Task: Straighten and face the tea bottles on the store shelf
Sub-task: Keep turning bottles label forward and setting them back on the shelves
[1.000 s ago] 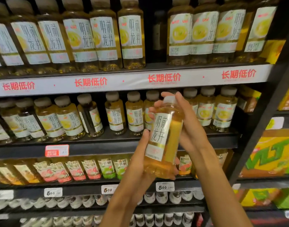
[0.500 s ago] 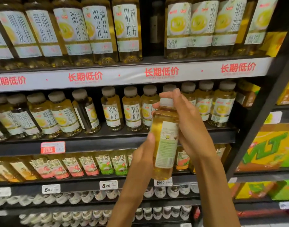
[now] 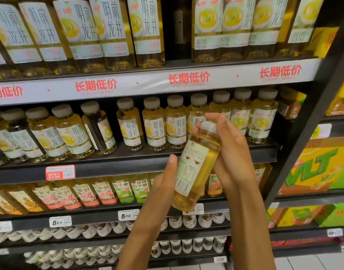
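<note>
Both hands grip bottle [image 3: 194, 168] (off shelf [image 3: 128, 164]).

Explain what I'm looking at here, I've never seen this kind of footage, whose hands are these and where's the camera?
The camera sits on a person's head, looking forward and down at store shelves. No machine: these are bare hands. The left hand and right hand together hold a clear plastic bottle of golden tea with a pale cap, tilted, its back label with a barcode facing the camera. Behind it, the black middle shelf carries a row of matching upright tea bottles.
</note>
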{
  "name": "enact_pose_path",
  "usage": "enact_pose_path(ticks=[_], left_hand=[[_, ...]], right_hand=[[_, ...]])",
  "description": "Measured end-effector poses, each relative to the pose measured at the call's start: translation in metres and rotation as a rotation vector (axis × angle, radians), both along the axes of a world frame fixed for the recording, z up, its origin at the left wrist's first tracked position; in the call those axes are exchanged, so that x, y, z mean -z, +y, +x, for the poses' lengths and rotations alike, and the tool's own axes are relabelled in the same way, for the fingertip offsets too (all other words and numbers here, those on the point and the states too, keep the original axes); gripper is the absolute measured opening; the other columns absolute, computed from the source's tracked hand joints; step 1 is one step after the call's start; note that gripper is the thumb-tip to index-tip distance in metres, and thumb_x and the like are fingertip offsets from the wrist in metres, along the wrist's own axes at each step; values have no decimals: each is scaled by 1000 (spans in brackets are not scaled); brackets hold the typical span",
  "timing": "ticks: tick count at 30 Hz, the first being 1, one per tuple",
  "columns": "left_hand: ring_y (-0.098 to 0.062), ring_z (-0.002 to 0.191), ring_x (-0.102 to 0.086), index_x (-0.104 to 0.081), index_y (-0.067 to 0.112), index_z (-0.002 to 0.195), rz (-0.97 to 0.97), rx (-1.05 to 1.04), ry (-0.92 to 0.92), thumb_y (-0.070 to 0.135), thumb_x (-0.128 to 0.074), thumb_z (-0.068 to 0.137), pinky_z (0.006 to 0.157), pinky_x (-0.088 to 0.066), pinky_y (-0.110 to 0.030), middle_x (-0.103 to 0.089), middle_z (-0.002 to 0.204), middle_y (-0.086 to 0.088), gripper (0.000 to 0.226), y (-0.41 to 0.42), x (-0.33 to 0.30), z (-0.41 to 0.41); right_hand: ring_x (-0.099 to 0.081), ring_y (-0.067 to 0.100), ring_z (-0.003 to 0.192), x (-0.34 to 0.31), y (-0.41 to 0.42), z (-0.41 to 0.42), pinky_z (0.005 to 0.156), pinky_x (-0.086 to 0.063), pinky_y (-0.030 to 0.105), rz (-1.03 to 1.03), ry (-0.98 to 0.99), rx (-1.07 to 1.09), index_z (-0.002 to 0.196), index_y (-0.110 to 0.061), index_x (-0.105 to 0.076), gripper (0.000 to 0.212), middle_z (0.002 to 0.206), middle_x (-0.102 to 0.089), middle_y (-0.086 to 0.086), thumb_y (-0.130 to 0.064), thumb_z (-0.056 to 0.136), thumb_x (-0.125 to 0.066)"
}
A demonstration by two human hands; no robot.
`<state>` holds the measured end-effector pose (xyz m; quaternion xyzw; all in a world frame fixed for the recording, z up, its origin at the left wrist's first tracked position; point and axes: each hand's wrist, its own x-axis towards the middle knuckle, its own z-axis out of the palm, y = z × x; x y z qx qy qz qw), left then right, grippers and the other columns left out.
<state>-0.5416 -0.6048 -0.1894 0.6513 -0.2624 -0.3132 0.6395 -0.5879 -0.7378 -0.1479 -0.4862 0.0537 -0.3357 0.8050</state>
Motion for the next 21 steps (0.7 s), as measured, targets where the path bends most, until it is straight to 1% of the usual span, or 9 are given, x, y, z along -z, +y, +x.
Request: enact_pose_path(ticks=[2,6,8,10,13,15,17,19,21], left_hand=[[-5,91,-70,-71,43,98,-8,-37,-8,79,-35,71,84,-49,-31,-75,98,11,58,0,3,0],[-26,65,-67,-72,7,100,-178,155,328,66,-36,92,56,-54,-33,-70,83,-16,69,7,3,0],[-27,60,-64,-70,1,98,-237,257,424,60,-36,95,52,-53,-32,-66,81,-19,69,8,3,2],[-28,62,-65,-69,0,100,-217,297,435,61,-32,96,55,-54,-33,-66,80,-21,72,9,4,4],[-25,81,-71,-69,13,110,-44,212,266,68,-28,91,72,-56,-37,-73,94,-15,71,7,6,5],[-20,100,-70,-68,23,115,47,101,172,69,-28,82,87,-54,-41,-74,106,-6,70,6,3,8],[-19,108,-66,-68,27,114,64,74,133,73,-29,75,98,-48,-43,-72,112,-2,71,6,0,8],[-13,105,-67,-71,42,104,51,53,37,77,-34,71,99,-47,-42,-73,108,7,61,5,0,4],[-13,95,-70,-70,46,99,26,38,33,76,-37,72,90,-52,-38,-75,101,6,53,5,3,1]], right_hand=[[-68,17,84,-1,1,1,75,-57,30,11,33,6,103,-17,-64,29,93,-71,8,-38,94,-46],[-70,25,98,-4,3,2,77,-59,34,60,7,-153,114,-12,-62,45,105,-72,11,-42,83,-51],[-69,27,100,-2,5,3,82,-58,36,107,-6,-253,119,-11,-59,47,110,-71,12,-41,84,-50],[-70,27,95,1,5,5,80,-58,38,144,-41,-287,117,-10,-58,45,103,-72,12,-41,86,-47],[-69,23,84,4,4,4,71,-59,34,129,-68,-238,107,-12,-61,36,90,-70,10,-40,86,-50],[-69,20,82,3,2,1,70,-58,32,47,-30,-157,104,-14,-63,34,90,-71,8,-40,84,-54],[-69,16,81,2,1,0,68,-58,29,-10,20,-63,107,-14,-62,36,91,-72,4,-39,81,-56],[-70,13,81,3,0,0,68,-57,27,-5,59,-31,110,-15,-62,40,91,-73,1,-41,81,-56],[-70,17,88,2,0,0,75,-58,30,5,76,-51,111,-16,-63,40,97,-73,4,-42,81,-55]])
